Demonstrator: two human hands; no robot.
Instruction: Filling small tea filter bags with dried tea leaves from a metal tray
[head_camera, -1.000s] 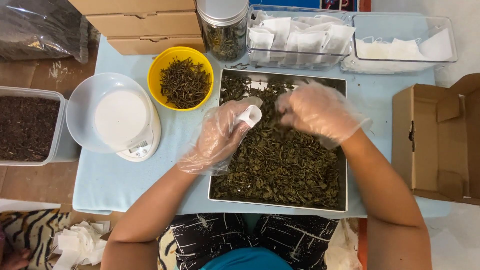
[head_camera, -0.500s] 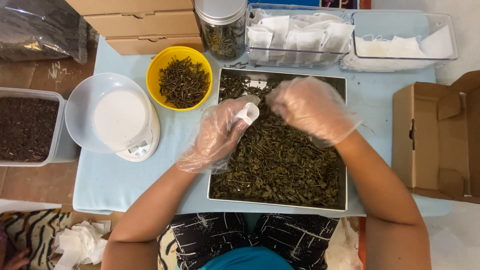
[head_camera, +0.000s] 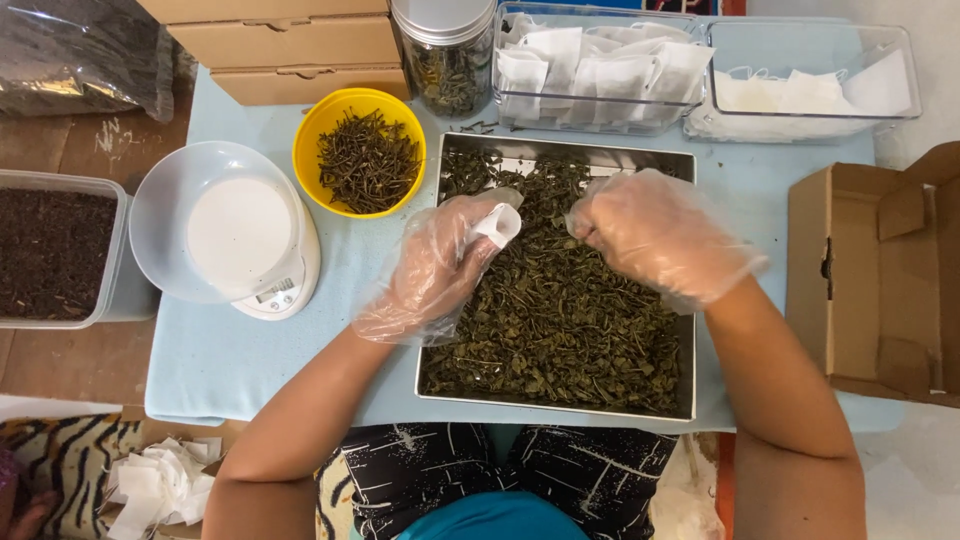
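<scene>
Left grip (head_camera: 440, 262) pinching small white tea bag (head_camera: 498, 225), right grip (head_camera: 655, 235) bunched closed over dried green leaves (head_camera: 560, 320), steel tray (head_camera: 690, 165)

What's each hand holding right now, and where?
Left hand grips a small white paper bag below its open mouth. Right hand is closed above the tea tray; contents hidden.

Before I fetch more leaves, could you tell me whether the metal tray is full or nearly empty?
Nearly full: dried green leaves cover the metal tray, leaving only a bare far strip.
</scene>
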